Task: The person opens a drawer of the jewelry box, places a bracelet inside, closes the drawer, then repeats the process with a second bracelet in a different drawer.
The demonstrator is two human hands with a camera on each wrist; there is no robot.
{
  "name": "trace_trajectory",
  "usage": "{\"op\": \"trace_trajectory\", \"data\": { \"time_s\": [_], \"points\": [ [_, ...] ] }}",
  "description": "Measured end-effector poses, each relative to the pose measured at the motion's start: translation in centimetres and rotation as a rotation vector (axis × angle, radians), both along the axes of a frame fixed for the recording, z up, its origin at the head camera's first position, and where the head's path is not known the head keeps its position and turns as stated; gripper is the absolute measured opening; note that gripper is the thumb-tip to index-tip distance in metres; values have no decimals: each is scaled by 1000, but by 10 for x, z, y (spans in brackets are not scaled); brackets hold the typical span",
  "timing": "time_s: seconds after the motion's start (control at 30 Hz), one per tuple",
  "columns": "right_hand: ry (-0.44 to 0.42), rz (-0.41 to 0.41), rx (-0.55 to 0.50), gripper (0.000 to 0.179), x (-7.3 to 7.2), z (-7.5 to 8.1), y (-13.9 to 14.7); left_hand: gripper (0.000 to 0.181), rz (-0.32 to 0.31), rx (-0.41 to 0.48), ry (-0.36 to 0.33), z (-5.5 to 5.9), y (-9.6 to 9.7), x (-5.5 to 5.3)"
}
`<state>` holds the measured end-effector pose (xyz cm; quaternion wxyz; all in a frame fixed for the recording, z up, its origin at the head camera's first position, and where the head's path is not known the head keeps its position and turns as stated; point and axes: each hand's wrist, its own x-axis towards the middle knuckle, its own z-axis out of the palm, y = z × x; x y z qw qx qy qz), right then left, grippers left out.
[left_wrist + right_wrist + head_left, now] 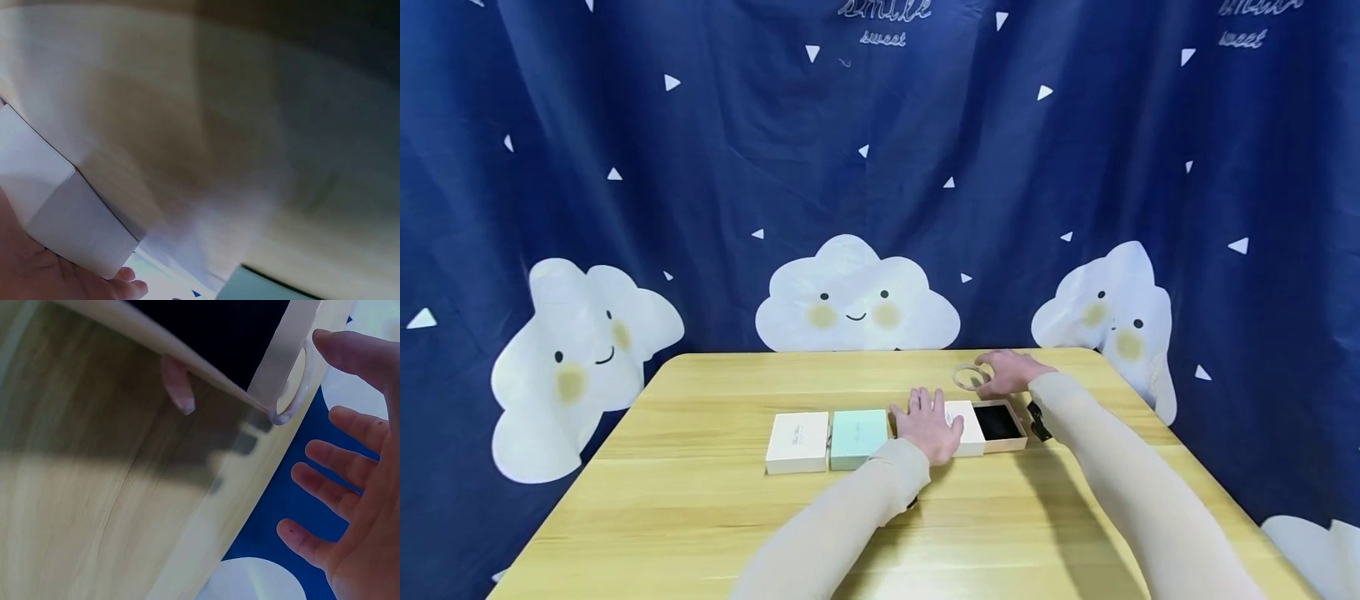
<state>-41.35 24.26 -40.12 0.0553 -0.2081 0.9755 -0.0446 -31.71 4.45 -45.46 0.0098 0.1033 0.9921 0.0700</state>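
Observation:
My left hand (929, 433) rests over the left end of a white box (966, 427), fingers spread and pointing away from me. The box's left end is hidden under it. Out of the box's right side sticks a drawer (1000, 421) with a black lining. Behind the drawer is a pale bangle (964, 385), and my right hand (1009, 372) is at its right side. In the right wrist view the thumb is close to the bangle (306, 387); contact is hard to tell. The other fingers of the right hand (362, 462) are apart from it.
A teal box (859, 437) and another white box (797, 442) stand in a row left of my left hand. The wooden table (700, 517) ends just behind the bangle. A blue curtain (722, 167) with clouds hangs behind it.

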Motion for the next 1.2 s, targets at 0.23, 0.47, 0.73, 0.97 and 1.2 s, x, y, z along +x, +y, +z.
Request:
{"op": "trace_trajectory", "data": {
  "time_s": [0.23, 0.47, 0.73, 0.97, 1.2],
  "points": [
    [-51, -42, 5, 77, -10, -5, -1, 73, 6, -16, 9, -4, 4, 1],
    [-52, -45, 0, 82, -31, -21, 0, 73, 13, -18, 25, -8, 7, -4],
    [-68, -50, -24, 83, -39, -28, -5, 72, 15, -21, 24, -1, 8, 0],
    [-71, -51, -16, 78, -53, -40, -1, 72, 31, -31, 8, 1, 7, 3],
    [-52, -48, -8, 77, -48, -35, -11, 72, 42, -42, 12, 0, 4, 1]
  ]
}}
